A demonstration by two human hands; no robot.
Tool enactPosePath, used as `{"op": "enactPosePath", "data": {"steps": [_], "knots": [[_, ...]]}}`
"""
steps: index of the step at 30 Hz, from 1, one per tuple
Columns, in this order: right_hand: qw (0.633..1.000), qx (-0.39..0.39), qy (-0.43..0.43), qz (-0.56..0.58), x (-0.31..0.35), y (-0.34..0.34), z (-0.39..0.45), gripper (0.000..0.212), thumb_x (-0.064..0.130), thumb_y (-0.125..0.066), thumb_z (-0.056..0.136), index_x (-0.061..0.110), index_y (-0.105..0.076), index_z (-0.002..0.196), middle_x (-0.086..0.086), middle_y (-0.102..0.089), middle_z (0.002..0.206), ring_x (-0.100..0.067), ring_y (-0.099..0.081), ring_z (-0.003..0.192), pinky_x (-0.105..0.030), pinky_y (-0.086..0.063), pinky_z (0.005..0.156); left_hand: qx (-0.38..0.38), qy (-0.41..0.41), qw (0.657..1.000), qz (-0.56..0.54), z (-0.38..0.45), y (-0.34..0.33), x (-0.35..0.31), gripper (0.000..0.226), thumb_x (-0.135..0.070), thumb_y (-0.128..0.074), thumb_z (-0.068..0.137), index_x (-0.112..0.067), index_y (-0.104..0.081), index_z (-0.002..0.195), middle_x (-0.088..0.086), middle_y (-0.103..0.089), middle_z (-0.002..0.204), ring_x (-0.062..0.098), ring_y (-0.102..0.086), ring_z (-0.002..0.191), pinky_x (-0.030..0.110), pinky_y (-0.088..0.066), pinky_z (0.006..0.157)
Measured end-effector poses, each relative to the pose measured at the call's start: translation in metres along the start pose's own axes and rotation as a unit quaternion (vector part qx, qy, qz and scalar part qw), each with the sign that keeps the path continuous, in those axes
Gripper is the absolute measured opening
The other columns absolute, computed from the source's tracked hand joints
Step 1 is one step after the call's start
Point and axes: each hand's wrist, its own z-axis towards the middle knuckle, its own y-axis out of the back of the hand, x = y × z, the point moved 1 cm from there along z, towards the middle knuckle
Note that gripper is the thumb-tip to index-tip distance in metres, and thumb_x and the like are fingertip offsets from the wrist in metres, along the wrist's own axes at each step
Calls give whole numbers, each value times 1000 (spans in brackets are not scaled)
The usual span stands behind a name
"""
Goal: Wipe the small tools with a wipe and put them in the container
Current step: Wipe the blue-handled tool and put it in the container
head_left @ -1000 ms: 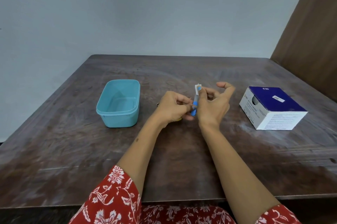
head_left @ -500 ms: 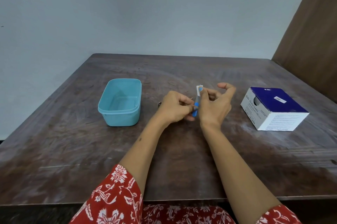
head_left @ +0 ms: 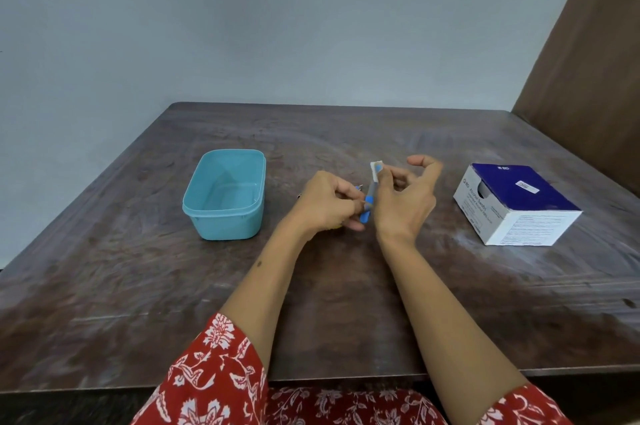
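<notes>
Left hand [head_left: 325,203] pinches blue small tool [head_left: 367,206] at lower end; right hand [head_left: 401,199] fingers press white wipe [head_left: 375,171] against its tip, mid-tabletop [head_left: 346,303]. Teal container [head_left: 225,196], toward left edge, holds nothing visible.

Both bare forearms reach forward from red floral sleeves [head_left: 214,376] and meet above the middle of the worktop. The left hand [head_left: 327,201] is curled, knuckles up, its fingers pinching the lower end of a small blue tool [head_left: 367,203]. The right hand [head_left: 403,197] pinches a white wipe [head_left: 374,171] against the tool's upper end with thumb and forefinger, its other fingers spread and raised.
</notes>
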Motion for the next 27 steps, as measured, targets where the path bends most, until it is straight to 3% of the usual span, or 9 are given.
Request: {"op": "enactPosePath", "data": {"steps": [7, 14, 18, 21, 27], "knots": [[997, 67, 24, -9, 3, -2, -6, 44, 5, -71, 78, 20, -37, 99, 5, -68, 71, -3, -65, 62, -12, -50, 63, -135, -37, 990, 9, 1, 1, -1, 11, -4, -65, 84, 0, -71, 92, 19, -72, 84, 26, -72, 71, 37, -60, 68], [998, 27, 52, -11, 1, 0, 1, 35, -1, -65, 81, 17, -39, 97, 7, -64, 73, 2, -60, 64, -6, -42, 60, -4, 0, 999, 41, -2, -2, 1, 12, 2, -63, 83, 6, -69, 92, 22, -69, 82, 35, -70, 74, 40, -59, 75], [995, 69, 71, -28, 0, -2, -2, 34, -1, -64, 82, 18, -40, 97, 14, -61, 72, 1, -60, 66, -10, -46, 61, -66, -19, 997, 32, 0, 0, 2, 12, -2, -63, 83, 1, -71, 92, 19, -72, 84, 32, -71, 71, 46, -59, 74], [988, 117, 89, -41, 0, -4, -6, 38, -3, -63, 80, 20, -38, 98, 7, -62, 75, -4, -61, 68, -14, -49, 63, -120, -25, 992, 16, 0, 3, 1, 10, -3, -62, 84, -3, -72, 87, 19, -72, 83, 30, -71, 70, 46, -59, 72], [994, 66, 80, -46, -3, -2, -2, 34, -6, -56, 82, 18, -40, 98, -2, -64, 81, -7, -61, 70, -11, -46, 62, 2, 4, 999, 32, -4, 4, -2, 15, 7, -59, 84, 11, -66, 96, 21, -66, 82, 15, -66, 52, 23, -58, 58]]}}
